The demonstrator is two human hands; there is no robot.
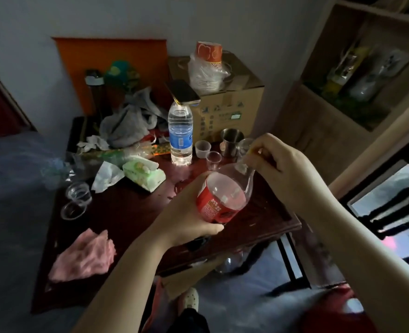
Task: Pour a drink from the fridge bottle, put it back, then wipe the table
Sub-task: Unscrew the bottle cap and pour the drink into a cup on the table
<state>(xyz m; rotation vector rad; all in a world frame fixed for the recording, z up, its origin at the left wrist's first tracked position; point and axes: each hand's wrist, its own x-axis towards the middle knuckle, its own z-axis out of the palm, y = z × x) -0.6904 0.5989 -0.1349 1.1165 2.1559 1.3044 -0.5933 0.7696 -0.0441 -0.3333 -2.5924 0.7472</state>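
My left hand (186,212) grips the lower body of a clear bottle with a red label (222,195), holding it tilted over the dark wooden table (131,212). Pinkish liquid fills the bottle partway. My right hand (282,169) pinches the bottle's cap end at the neck; the cap itself is hidden by my fingers. A small clear cup (213,158), a white plastic cup (202,148) and a metal cup (231,140) stand just beyond the bottle. A pink cloth (85,255) lies crumpled at the table's near left.
A water bottle with a blue label (180,135) stands mid-table with a phone (183,92) on top. A tissue pack (143,174), crumpled tissues, empty clear cups (77,200) and clutter fill the left and back. A cardboard box (225,102) stands behind; shelves rise at right.
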